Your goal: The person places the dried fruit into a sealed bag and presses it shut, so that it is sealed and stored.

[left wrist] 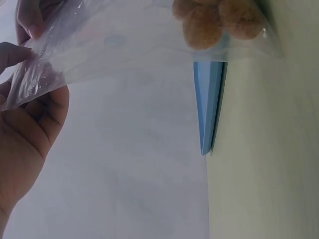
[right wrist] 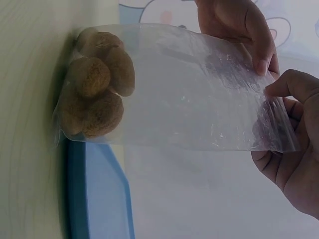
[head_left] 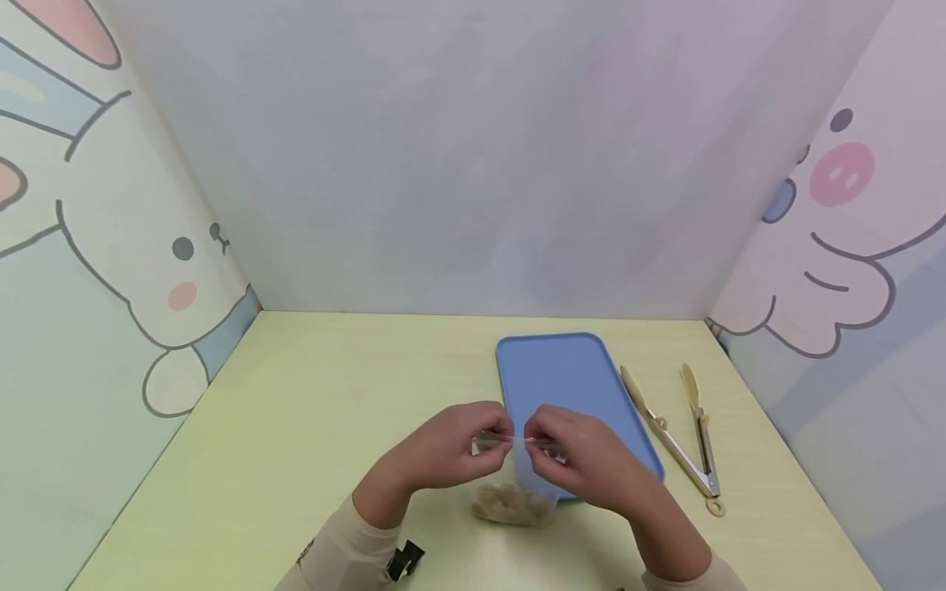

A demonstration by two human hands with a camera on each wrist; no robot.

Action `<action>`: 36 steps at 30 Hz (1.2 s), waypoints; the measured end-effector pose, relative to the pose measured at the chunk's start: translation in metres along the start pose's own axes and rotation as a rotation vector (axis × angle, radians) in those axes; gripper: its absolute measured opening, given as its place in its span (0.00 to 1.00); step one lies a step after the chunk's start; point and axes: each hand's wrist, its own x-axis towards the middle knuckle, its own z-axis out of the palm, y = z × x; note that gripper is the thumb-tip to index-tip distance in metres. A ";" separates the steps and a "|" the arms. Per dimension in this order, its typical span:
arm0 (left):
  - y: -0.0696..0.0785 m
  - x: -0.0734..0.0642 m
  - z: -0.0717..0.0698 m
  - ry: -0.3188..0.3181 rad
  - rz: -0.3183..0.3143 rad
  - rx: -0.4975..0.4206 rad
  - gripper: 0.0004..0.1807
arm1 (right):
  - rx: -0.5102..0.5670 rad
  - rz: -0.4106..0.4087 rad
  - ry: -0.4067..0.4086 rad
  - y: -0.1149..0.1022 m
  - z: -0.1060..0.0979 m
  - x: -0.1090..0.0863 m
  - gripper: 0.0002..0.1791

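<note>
A clear plastic bag (right wrist: 169, 89) hangs upright between my two hands, with several brown, rough, round pieces (right wrist: 94, 84) gathered at its bottom. My left hand (head_left: 461, 443) pinches the bag's top edge on the left. On the other side my right hand (head_left: 580, 451) pinches the same edge, thumb and fingertips close to those of the left. The bottom of the bag is low over the table, beside the near end of a blue tray (head_left: 562, 377). In the left wrist view, the brown pieces (left wrist: 202, 27) show through the plastic.
To the right of the tray, metal tongs (head_left: 683, 455) with beige tips lie spread apart on the pale yellow-green table (head_left: 332, 394). A grey wall (head_left: 473, 164) stands behind, and side walls with cartoon animals flank the table.
</note>
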 end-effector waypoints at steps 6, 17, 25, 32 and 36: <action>0.001 0.001 0.003 0.014 -0.033 0.009 0.05 | -0.005 0.025 0.039 -0.001 0.003 0.001 0.11; 0.000 0.002 0.007 0.043 0.006 0.004 0.03 | -0.015 0.024 0.062 -0.001 0.007 0.001 0.11; 0.002 0.003 0.004 0.041 0.011 0.069 0.01 | -0.072 -0.033 0.052 0.002 0.003 0.001 0.10; 0.000 -0.001 -0.005 0.016 -0.032 0.130 0.03 | -0.140 -0.050 0.030 0.006 -0.005 -0.001 0.09; -0.002 -0.003 -0.010 -0.006 -0.062 0.141 0.03 | -0.143 -0.049 0.024 0.008 -0.009 -0.001 0.10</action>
